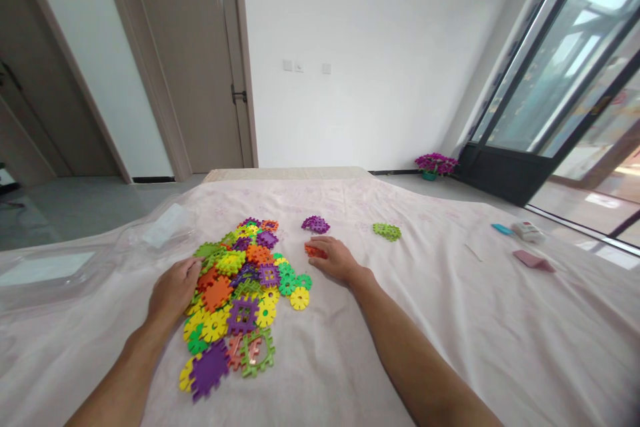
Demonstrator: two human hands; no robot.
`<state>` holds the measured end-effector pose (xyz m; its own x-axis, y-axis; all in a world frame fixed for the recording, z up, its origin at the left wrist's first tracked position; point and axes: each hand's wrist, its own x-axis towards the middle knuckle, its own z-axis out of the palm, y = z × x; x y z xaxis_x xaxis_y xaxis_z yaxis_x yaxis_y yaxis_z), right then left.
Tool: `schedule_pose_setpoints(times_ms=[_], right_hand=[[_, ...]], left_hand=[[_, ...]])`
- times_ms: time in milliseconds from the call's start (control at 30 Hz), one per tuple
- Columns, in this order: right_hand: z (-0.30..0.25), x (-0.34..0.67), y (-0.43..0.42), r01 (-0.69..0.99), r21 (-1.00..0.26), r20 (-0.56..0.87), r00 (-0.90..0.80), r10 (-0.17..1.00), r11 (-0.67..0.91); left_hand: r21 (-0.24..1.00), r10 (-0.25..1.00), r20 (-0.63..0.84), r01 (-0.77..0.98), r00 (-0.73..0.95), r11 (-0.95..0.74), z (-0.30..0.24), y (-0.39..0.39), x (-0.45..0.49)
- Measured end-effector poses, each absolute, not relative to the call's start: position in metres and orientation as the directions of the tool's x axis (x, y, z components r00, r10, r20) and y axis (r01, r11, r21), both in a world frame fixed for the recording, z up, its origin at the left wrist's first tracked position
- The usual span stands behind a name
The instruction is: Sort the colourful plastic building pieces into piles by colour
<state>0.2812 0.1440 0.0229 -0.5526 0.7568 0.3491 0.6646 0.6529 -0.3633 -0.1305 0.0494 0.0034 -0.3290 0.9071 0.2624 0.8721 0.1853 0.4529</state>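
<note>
Clear plastic packs are seen left of the pile. Against the pile's left edge the left hand is set, fingers bent beside a green piece; whether anything is gripped cannot be told. Just right of the pile, an orange piece is straddled by the fingers and thumb of the right hand; whether it is pinched or merely touched cannot be told. It is placed on that hand's pile-facing side, the right hand being nearer. Its visible part is stretched sideways, one end pointed toward the pile; the rest is covered. Purple pieces are laid beyond it, light-green pieces farther right of the pile.
</note>
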Motion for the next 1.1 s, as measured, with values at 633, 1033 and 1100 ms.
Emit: schedule_pose_setpoints(times_ms=[633, 1033, 1100], right_hand=[[0.037, 0.270, 0.132, 0.779, -0.427, 0.377, -0.308, 0.873, 0.460], [0.043, 0.225, 0.104, 0.726, -0.449, 0.190, -0.493, 0.849, 0.522], [0.043, 0.225, 0.103, 0.712, -0.466, 0.196, -0.495, 0.847, 0.524]], left_hand=[[0.472, 0.900, 0.276, 0.863, -0.338, 0.179, 0.005, 0.049, -0.129], [0.455, 0.905, 0.283, 0.875, -0.319, 0.166, 0.001, 0.050, -0.133], [0.452, 0.905, 0.288, 0.877, -0.314, 0.161, 0.001, 0.050, -0.132]])
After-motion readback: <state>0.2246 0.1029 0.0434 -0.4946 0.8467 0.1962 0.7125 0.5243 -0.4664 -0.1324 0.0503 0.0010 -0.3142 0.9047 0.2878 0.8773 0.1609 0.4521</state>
